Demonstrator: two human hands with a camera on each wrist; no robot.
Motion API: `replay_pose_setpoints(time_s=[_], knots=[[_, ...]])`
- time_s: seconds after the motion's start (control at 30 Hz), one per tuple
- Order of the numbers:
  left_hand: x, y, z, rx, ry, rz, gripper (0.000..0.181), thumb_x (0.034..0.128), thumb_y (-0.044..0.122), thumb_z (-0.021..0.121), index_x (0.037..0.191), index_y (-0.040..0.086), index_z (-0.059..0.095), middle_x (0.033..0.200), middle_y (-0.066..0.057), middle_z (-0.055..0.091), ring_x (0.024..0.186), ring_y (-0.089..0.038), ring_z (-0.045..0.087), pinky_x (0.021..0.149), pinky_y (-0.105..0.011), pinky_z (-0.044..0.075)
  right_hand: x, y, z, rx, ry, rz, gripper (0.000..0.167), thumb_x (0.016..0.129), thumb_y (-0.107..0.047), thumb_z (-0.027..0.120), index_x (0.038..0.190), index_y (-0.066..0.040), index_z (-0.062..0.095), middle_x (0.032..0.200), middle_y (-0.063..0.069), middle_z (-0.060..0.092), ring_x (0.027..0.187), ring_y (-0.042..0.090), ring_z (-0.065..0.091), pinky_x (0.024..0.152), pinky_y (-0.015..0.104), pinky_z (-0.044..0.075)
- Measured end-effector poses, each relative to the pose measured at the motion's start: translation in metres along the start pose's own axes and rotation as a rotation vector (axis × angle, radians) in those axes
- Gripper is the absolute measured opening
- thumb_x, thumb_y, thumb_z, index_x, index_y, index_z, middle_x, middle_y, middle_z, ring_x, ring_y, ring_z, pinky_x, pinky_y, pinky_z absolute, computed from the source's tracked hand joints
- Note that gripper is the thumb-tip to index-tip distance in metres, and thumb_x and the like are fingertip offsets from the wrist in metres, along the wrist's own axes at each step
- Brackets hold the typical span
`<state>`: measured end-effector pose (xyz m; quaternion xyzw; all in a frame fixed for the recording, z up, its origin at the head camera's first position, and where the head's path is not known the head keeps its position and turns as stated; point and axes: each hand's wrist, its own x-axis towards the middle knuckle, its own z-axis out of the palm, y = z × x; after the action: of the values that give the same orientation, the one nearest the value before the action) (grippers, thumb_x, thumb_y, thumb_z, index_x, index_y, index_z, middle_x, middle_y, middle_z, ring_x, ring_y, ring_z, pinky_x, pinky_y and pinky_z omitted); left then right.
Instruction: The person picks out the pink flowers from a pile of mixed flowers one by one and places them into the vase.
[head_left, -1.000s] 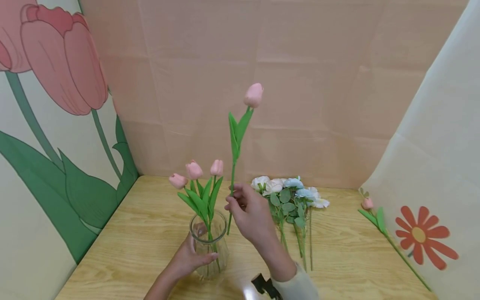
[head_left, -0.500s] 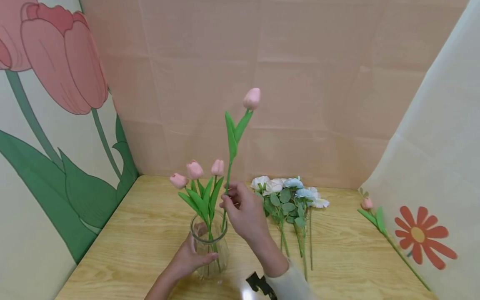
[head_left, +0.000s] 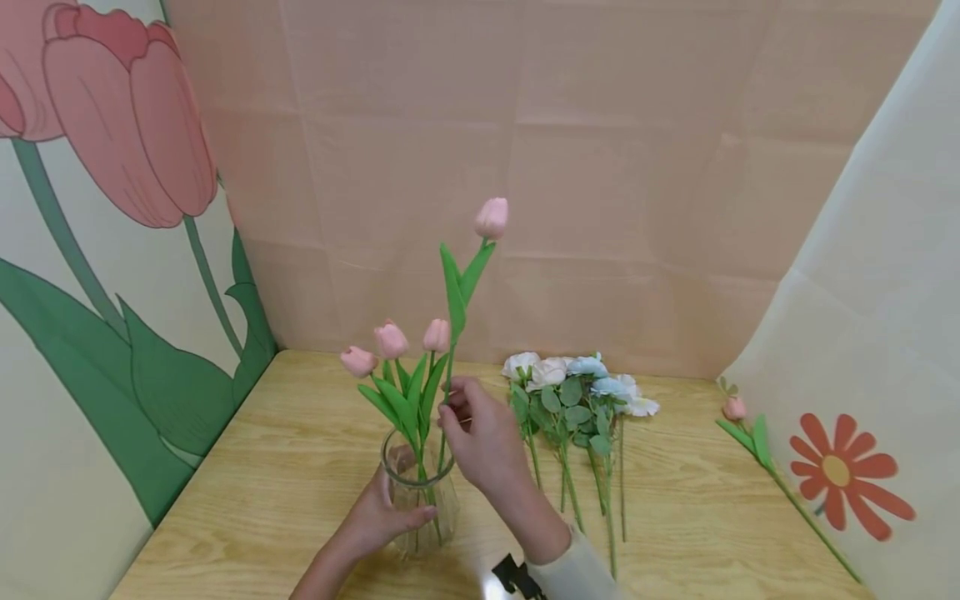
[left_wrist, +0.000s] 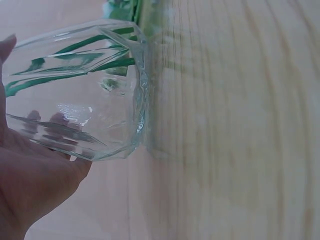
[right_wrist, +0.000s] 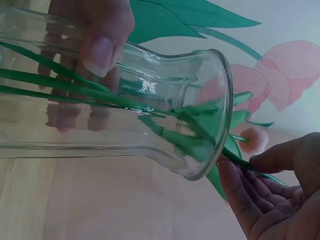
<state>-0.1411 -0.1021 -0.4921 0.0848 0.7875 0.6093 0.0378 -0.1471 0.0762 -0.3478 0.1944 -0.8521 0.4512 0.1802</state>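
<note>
A clear glass vase (head_left: 442,512) stands upright on the table, and my left hand (head_left: 392,512) grips its side with the thumb across the front. Three pink tulips (head_left: 391,340) lean in the vase, their green stems showing through the glass in the right wrist view. My right hand (head_left: 483,433) pinches the stem of another pink tulip (head_left: 492,218) between thumb and fingers, just above the vase's rim (right_wrist: 227,100). That tulip stands taller than the others, tilted slightly right, and its lower stem is inside the vase mouth.
White and pale blue flowers (head_left: 551,372) with leafy stems lie on the wooden table (head_left: 247,467) right of the vase. A single pink tulip (head_left: 735,408) lies at the far right beside the white cloth. A pink backdrop (head_left: 615,208) hangs behind.
My right hand has moved left and slightly down with its tulip. The stem's lower end, earlier outside beside the rim, is now in the vase mouth. My left hand stays on the vase.
</note>
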Motion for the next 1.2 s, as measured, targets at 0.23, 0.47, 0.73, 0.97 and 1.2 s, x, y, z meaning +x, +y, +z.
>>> replay_pose_setpoints(time_s=[0.23,0.47,0.73,0.97,1.2], knots=[[0.0,-0.001,0.0,0.015,0.003,0.01,0.099,0.0756,0.027,0.09,0.155,0.01,0.032,0.153,-0.018,0.046,0.144,-0.045,0.035,0.112,-0.073,0.026,-0.005,0.001,0.006,-0.099,-0.023,-0.043,0.024,0.096,-0.007,0.066,0.119,-0.002,0.063,0.087,0.0,0.071,0.076,0.012,0.069,0.067,0.023,0.058],[0.0,-0.001,0.001,-0.003,-0.012,0.005,0.1,0.0759,0.026,0.089,0.156,0.012,0.03,0.154,-0.018,0.044,0.145,-0.045,0.034,0.111,-0.075,0.025,-0.01,0.0,0.007,-0.191,-0.06,-0.083,0.022,0.095,-0.007,0.067,0.117,-0.003,0.068,0.09,0.004,0.073,0.077,0.013,0.07,0.066,0.019,0.057],[0.0,-0.003,0.001,-0.002,-0.003,0.027,0.1,0.0751,0.025,0.089,0.155,0.01,0.031,0.153,-0.019,0.045,0.144,-0.043,0.037,0.113,-0.071,0.026,-0.012,0.004,0.003,-0.219,-0.028,-0.104,0.011,0.095,-0.008,0.069,0.105,-0.006,0.073,0.088,0.001,0.073,0.076,0.01,0.068,0.066,0.021,0.058],[0.0,-0.003,0.0,0.003,-0.004,0.022,0.105,0.0746,0.028,0.09,0.157,0.008,0.028,0.155,-0.021,0.042,0.145,-0.045,0.034,0.114,-0.071,0.024,-0.012,0.004,0.0,-0.204,-0.039,-0.078,0.009,0.097,-0.013,0.068,0.102,-0.009,0.074,0.088,-0.001,0.073,0.075,0.008,0.067,0.066,0.019,0.057],[0.0,-0.003,0.001,-0.003,-0.003,0.022,0.105,0.0748,0.026,0.089,0.157,0.006,0.027,0.155,-0.023,0.042,0.145,-0.045,0.034,0.115,-0.071,0.022,-0.013,0.006,-0.002,-0.204,-0.016,-0.096,0.007,0.095,-0.009,0.069,0.1,-0.009,0.073,0.088,0.001,0.074,0.077,0.01,0.069,0.066,0.022,0.059]])
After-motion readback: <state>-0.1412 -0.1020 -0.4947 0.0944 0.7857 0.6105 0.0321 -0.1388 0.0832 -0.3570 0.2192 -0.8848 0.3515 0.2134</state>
